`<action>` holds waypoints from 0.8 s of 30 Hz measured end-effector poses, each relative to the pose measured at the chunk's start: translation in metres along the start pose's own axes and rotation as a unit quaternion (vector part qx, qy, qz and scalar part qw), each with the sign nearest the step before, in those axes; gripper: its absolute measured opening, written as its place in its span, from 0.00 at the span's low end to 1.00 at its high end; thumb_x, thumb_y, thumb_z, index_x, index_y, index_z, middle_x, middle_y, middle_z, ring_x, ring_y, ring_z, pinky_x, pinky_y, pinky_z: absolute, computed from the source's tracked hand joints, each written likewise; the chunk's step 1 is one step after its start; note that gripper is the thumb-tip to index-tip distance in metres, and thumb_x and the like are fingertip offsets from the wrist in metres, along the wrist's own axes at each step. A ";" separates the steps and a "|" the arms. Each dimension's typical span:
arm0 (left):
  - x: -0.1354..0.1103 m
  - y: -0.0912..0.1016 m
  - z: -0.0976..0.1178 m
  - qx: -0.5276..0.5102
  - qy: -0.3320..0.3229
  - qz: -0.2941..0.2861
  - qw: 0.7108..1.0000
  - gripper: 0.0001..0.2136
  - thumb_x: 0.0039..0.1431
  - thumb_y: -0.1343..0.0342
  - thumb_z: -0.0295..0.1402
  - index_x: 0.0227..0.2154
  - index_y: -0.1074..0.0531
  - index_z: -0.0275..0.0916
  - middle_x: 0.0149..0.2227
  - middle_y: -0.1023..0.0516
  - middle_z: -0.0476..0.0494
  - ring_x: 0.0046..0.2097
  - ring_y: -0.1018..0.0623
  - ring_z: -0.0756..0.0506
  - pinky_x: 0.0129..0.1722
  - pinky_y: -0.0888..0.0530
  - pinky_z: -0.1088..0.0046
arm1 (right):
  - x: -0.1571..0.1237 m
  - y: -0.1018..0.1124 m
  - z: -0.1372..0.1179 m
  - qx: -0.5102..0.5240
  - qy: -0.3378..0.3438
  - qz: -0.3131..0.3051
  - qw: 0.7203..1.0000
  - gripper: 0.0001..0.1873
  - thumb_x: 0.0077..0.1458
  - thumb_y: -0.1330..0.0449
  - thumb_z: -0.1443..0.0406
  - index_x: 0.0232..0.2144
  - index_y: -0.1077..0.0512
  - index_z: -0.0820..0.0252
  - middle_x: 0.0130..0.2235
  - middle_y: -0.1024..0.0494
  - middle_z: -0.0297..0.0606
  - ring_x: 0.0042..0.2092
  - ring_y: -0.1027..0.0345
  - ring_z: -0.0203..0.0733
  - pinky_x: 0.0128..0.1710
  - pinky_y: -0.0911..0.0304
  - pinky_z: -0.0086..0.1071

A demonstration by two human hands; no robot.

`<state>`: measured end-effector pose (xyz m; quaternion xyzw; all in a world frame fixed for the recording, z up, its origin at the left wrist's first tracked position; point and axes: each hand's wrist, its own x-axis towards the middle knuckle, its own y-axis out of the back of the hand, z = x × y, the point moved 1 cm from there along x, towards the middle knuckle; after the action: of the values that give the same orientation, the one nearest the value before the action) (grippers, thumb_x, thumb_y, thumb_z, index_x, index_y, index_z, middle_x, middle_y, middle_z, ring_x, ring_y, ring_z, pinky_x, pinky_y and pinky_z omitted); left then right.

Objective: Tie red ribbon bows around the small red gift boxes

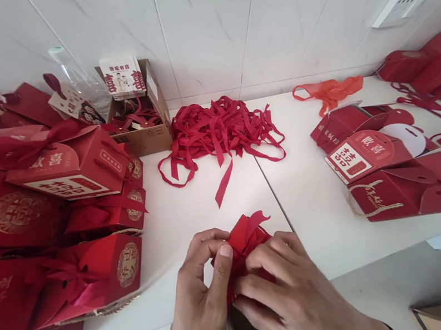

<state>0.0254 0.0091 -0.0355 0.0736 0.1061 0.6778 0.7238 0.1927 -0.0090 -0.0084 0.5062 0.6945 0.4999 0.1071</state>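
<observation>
Close to my body, at the table's front edge, both hands are closed around a small red gift box [239,233], most of which they cover. A loose end of red ribbon [256,223] sticks up from its top. My left hand [203,289] pinches the left side, its thumb against the index finger's side. Curled over the right side and the ribbon, my right hand [288,289] has its fingertips hidden among the red folds. Beyond the hands lies a tangled heap of cut red ribbons [220,128] on the white tabletop [179,209].
Finished-looking red boxes with bows [72,163] are stacked at the left. Behind them stands a cardboard box [144,138] holding printed cards [122,76]. More red boxes [390,159] sit at the right, near an orange plastic bag [332,92]. A tiled wall [210,22] closes the back.
</observation>
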 end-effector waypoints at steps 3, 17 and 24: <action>0.001 0.002 0.002 -0.008 0.006 0.003 1.000 0.16 0.70 0.47 0.46 0.36 0.19 0.43 0.47 0.21 0.42 0.50 0.21 0.44 0.49 0.24 0.70 | 0.000 -0.004 -0.002 0.006 0.008 -0.004 1.000 0.07 0.68 0.42 0.69 0.35 0.27 0.58 0.37 0.27 0.34 0.39 0.38 0.41 0.51 0.46 0.41; 0.002 -0.003 0.005 -0.086 0.049 0.037 0.994 0.16 0.67 0.43 0.47 0.36 0.18 0.42 0.46 0.21 0.41 0.46 0.21 0.45 0.44 0.23 0.74 | -0.003 0.004 -0.021 0.050 -0.009 -0.007 0.999 0.10 0.71 0.45 0.66 0.35 0.28 0.55 0.34 0.25 0.32 0.38 0.33 0.41 0.55 0.40 0.39; 0.000 0.004 0.004 -0.054 0.031 0.003 0.998 0.13 0.68 0.44 0.45 0.35 0.21 0.42 0.48 0.21 0.41 0.51 0.22 0.43 0.49 0.24 0.70 | -0.004 0.020 0.006 0.107 -0.139 0.051 0.983 0.11 0.71 0.45 0.61 0.54 0.31 0.49 0.43 0.23 0.38 0.44 0.27 0.45 0.44 0.30 0.39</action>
<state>0.0227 0.0094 -0.0306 0.0136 0.0919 0.6864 0.7212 0.2105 -0.0085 0.0036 0.6141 0.6956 0.3522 0.1226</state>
